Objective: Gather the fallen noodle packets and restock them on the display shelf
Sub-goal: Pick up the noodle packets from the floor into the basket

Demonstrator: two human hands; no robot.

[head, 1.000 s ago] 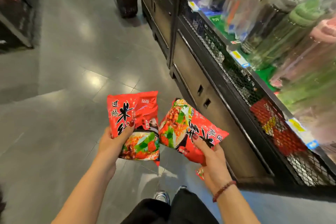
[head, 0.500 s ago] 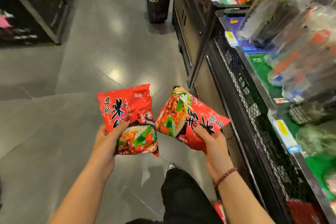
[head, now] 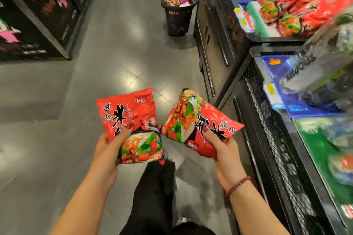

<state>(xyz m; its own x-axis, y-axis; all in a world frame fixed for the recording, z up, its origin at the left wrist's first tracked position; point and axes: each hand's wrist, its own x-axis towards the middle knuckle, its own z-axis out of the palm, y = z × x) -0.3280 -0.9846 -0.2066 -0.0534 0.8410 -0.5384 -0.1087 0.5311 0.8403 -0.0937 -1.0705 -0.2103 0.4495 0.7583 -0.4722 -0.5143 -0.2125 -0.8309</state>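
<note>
I hold two red noodle packets at waist height over the aisle floor. My left hand [head: 107,150] grips the left noodle packet [head: 131,120], which faces me upright. My right hand [head: 223,150] grips the right noodle packet [head: 198,122], tilted with its top to the left. The two packets almost touch at their inner edges. The display shelf [head: 267,39] runs along the right; its far section at the top right holds several matching red noodle packets [head: 301,4].
A black shopping basket [head: 178,11] with goods stands on the grey floor ahead, close to the shelf. A dark display unit [head: 38,15] fills the left side. Near shelf sections carry bottles and green and blue liners behind black mesh [head: 271,129]. My dark-trousered leg [head: 154,192] is below.
The view has moved forward along the aisle and lifted; the basket and the red packets on the shelf are closer. Both hands keep the same hold on their packets.
</note>
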